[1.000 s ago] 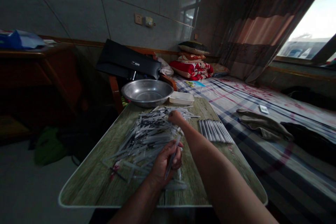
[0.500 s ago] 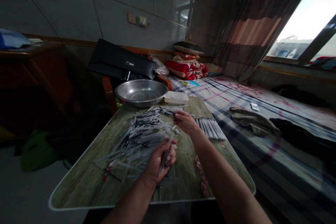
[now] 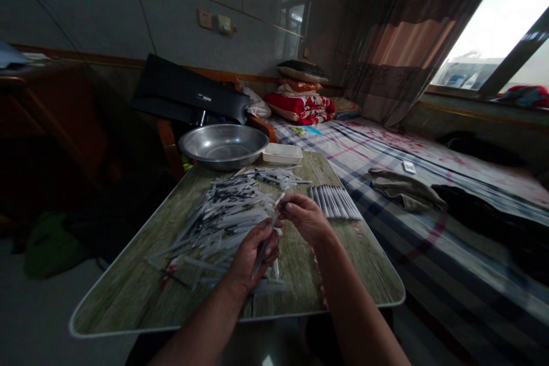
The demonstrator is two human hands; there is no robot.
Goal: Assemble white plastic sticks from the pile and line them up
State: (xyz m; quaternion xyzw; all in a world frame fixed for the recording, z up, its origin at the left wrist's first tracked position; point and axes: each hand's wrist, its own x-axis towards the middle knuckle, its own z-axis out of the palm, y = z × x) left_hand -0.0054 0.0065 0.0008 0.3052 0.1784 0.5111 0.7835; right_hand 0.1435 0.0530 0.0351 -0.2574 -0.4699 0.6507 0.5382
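While the loose heap of pale tubes [image 3: 223, 214] sprawls just left of and beyond the hands, within easy reach on the table [image 3: 128, 297], the left hand [image 3: 251, 254] is closed in a fist around one slim tube [image 3: 262, 246]. It holds the tube slanted, the upper end pointing up and to the right, a grip that seems meant to steady it and offer that end to the other hand. Straight beyond the hands sit a steel basin [image 3: 223, 146] and a shallow white tray [image 3: 282, 152], both well apart from them. The right hand [image 3: 306, 218] has its fingers drawn together in a pinch at the tube's upper end, touching it. Whether it also holds a small separate piece there is too fine to tell. Just right of that hand a neat row of white tubes [image 3: 334, 201] lies side by side, kept apart from the heap and squared up at the table's edge, which looks like sorted stock. Further right is a striped bed [image 3: 386, 154] with a crumpled cloth [image 3: 405, 190] on it. A second ago the right arm was stretched far out to the back of the heap. Half a second ago it was drawing back, and now it meets the left hand, which has gripped the same tube throughout.
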